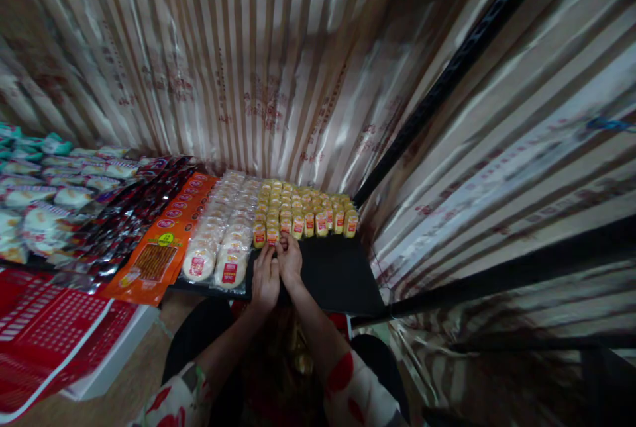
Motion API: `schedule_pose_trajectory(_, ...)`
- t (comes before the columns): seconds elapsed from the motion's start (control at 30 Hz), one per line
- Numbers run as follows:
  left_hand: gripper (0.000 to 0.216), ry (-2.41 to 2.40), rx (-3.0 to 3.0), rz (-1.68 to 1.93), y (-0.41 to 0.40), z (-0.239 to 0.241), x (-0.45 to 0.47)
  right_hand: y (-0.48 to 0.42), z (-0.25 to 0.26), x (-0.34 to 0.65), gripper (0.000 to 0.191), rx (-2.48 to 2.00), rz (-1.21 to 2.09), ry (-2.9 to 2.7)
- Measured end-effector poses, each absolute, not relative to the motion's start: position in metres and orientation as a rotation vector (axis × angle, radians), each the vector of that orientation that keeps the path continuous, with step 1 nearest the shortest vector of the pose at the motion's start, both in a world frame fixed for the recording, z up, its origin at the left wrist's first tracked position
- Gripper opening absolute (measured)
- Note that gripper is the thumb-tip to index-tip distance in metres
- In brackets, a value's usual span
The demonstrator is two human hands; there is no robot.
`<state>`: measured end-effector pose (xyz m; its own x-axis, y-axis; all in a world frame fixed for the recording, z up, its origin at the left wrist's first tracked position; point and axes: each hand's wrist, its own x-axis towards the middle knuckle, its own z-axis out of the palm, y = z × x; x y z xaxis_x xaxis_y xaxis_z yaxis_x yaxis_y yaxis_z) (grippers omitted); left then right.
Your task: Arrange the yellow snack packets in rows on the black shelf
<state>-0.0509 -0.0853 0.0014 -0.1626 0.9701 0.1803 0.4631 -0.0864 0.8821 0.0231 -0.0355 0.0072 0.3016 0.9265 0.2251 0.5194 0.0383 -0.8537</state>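
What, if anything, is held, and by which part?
The left hand and right hand are at the near end of a yellow pack; whether they grip or only touch it cannot be told.

Striped, red-printed sheeting [278, 49] backed a black shelf [338, 275]; a dark post [444, 88] slanted upward. Light was dim, the floor [134, 364] brownish.

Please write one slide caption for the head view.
Bare left hand and bare right hand, close together, at the front of small yellow red-labelled packets on a flat black shelf.
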Motion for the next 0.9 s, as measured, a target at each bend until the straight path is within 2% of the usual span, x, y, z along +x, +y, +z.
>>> schedule_pose_trajectory(0.27, 0.038, 1.596, 1.607, 1.211, -0.086, 0.0, -0.053, -0.032, 0.005, 0.021, 0.011, -1.596, 0.527, -1.403)
schedule_pose_trajectory(0.53, 0.034, 1.623, 1.669, 1.199, -0.091, 0.0, -0.055, -0.056, 0.001, 0.024, 0.024, -1.549, 0.569, -1.337)
schedule_pose_trajectory(0.73, 0.03, 1.586, 1.763, 1.305, -0.12, 0.008, -0.056, -0.096, 0.008, 0.031, 0.026, -1.511, 0.577, -1.28)
schedule_pose_trajectory(0.9, 0.032, 1.44, 1.825, 1.083, -0.171, 0.007, -0.051, -0.152, 0.014, 0.04, 0.027, -1.456, 0.688, -1.243)
